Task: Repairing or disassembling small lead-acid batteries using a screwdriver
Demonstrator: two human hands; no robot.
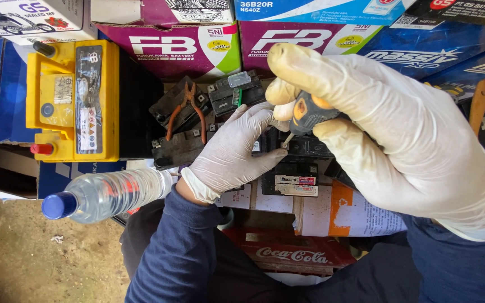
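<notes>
Gripping a screwdriver (308,114) with a grey and orange handle, the right hand (388,134) is curled shut around it, thumb pressed on top, the metal tip angled down toward the small black batteries (298,163) below. The left hand (232,150), gloved in white like the right, lies flat and spread over those same batteries, fingers loosely extended and holding nothing, only steadying the top of one. The tip sits just beside the left fingertips, and that closeness is the main hazard as I judge it: a slip of the blade under pressure could drive it into the thin glove. A metal tip bridging two terminals could also spark, though whether any terminal is exposed under the hands cannot be told.

Behind the left hand, orange-handled pliers (188,112) rest on more black batteries. Further left stands a large yellow battery (74,98) with a red terminal cap. A clear water bottle (105,196) with a blue cap lies on its side near the left sleeve and could roll if nudged. Purple and blue cartons (169,47) are stacked along the back.
</notes>
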